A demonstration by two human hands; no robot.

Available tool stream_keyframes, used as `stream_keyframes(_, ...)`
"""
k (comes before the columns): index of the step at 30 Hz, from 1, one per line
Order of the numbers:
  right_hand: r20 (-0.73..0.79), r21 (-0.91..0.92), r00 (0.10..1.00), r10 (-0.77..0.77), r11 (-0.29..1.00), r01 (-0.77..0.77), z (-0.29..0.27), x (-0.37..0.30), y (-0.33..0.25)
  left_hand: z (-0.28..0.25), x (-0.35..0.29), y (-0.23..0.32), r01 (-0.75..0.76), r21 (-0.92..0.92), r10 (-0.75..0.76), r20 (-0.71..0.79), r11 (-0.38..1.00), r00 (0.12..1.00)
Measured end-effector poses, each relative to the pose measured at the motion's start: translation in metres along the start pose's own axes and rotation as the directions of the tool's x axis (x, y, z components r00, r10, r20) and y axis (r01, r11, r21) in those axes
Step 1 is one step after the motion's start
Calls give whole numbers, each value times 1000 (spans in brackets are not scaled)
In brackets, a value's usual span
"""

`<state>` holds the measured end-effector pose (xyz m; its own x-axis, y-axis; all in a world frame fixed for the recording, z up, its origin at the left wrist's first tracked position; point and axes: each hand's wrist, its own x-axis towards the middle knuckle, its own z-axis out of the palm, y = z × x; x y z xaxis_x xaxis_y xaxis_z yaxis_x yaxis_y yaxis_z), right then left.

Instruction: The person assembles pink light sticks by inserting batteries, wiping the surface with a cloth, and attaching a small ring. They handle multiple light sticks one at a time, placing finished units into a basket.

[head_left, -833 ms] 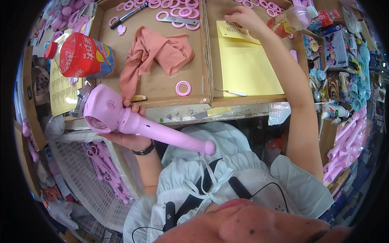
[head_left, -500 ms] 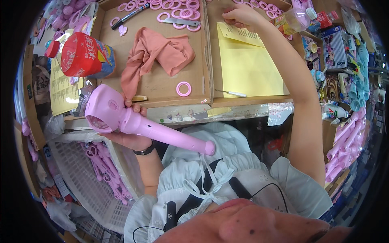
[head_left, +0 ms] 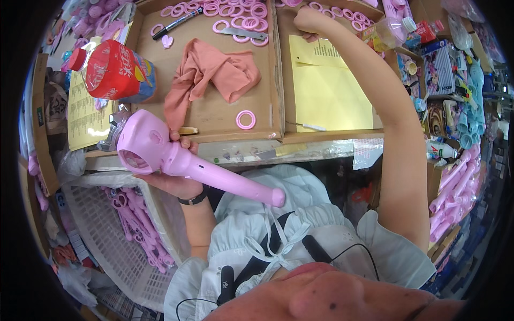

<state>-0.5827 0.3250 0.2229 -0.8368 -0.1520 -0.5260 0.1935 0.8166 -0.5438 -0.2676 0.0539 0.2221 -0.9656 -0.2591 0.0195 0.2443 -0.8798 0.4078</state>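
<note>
My left hand (head_left: pixel 179 185) is wrapped round a pink plastic wand-like casing (head_left: pixel 225 182), its broad hollow head to the left and its long handle slanting down to the right. The casing is held over the table's front edge. At the top, my right hand (head_left: pixel 312 22) is curled closed above the far end of a yellow printed sheet (head_left: pixel 334 99); whether anything is inside its fingers is hidden. A rounded pink piece (head_left: pixel 292 2) shows just beyond that hand, at the picture's edge. Several pink rings (head_left: pixel 339 12) lie to the right of it.
The left cardboard tray holds a salmon cloth (head_left: pixel 214 72), a marker (head_left: pixel 176 24), a metal blade (head_left: pixel 243 33) and several rings. A screwdriver (head_left: pixel 311 127) lies by the sheet. Left stands a red-labelled bottle (head_left: pixel 115 72); below it, a white basket (head_left: pixel 96 224) with pink parts.
My right hand has curled into a tighter closed shape near the sheet's far end. The pink piece beyond it has come into view. My left hand still holds the casing.
</note>
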Motion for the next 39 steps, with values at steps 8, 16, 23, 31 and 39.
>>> stream_keyframes(8, -239, -187, 933, -269, 956, 228, -16, -52, -1, -5, -1, 2, 10, -23, -10, -8, 1000, 1000)
stream_keyframes(16, -281, 527, 840, -463, 658, 539, 6, -199, 7, 11, -6, 10, -18, -330, 53, 98, 944, 994)
stream_keyframes(23, -433, 169, 660, -614, 664, 728, 34, -254, -3, 29, -41, 33, -158, -313, 198, 103, 936, 975)
stream_keyframes(31, -640, -162, 436, -633, 665, 729, 65, -285, -3, 36, -74, 44, -219, -254, 231, 20, 942, 973)
stream_keyframes(39, -639, -492, 94, -763, 500, 713, 79, -302, 1, 39, -86, 39, -234, -244, 251, 42, 941, 967)
